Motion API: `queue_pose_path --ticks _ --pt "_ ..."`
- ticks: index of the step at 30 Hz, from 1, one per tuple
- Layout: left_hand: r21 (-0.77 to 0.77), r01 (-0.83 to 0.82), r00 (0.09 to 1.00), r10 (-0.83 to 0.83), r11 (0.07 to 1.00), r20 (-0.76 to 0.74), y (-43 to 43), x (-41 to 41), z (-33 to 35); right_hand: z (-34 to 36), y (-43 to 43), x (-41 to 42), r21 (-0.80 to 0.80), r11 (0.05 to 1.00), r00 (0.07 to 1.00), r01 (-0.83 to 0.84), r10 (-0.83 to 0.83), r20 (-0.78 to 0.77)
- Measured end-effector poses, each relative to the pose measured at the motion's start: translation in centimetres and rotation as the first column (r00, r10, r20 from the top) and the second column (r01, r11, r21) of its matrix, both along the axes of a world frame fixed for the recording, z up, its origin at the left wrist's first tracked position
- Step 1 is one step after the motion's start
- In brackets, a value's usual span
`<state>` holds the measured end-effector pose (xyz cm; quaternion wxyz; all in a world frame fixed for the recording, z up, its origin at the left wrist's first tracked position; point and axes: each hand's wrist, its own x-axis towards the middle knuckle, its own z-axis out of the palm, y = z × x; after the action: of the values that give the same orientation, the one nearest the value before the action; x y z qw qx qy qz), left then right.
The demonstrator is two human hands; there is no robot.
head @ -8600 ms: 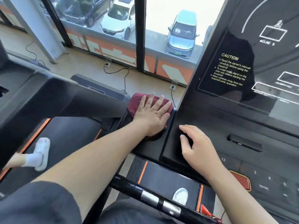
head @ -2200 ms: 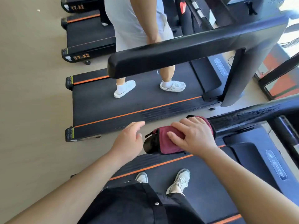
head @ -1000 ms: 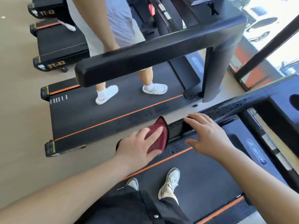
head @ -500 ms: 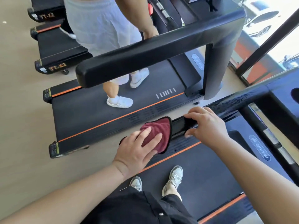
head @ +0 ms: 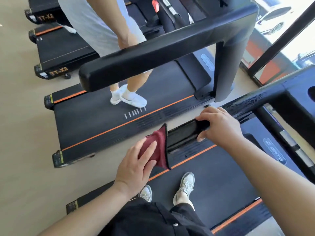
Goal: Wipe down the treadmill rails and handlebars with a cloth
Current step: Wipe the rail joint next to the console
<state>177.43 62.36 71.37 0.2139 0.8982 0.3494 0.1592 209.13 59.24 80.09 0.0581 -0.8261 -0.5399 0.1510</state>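
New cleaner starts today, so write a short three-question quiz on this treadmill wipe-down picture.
1. True or false: the cloth lies under the right hand.
2. Where does the other person stand? A: on the floor. B: on the next treadmill. C: on the wearer's own belt.
3. Fill in: the right hand grips the ___.

Key
1. False: the left hand presses it on the end of the rail.
2. B.
3. Rail.
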Motion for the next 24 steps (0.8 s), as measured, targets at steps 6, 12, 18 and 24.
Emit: queue_pose_path --ticks 6,12,18,24 --pt "-0.170 -0.100 0.903 0.018 0.980 -0.429 4.6 10.6 4.7 0.0 -0.1 -0.2 0.002 1.000 1.000 0.003 -0.003 0.017" --pt "0.113 0.033 0.914 0.016 0.993 -0.406 1.3 11.5 3.5 -0.6 -0.8 -0.3 0.079 0.997 1.000 0.006 -0.006 0.009" --pt "0.241 0.295 0.894 -0.178 0.925 -0.412 0.7 8.4 1.0 -0.7 -1.1 0.2 0.094 0.995 0.999 -0.035 0.037 -0.023" --pt "0.003 0.228 0.884 -0.205 0.974 -0.420 3.4 19.9 3.9 0.8 -1.7 3.9 0.149 0.988 0.985 -0.050 0.073 -0.155"
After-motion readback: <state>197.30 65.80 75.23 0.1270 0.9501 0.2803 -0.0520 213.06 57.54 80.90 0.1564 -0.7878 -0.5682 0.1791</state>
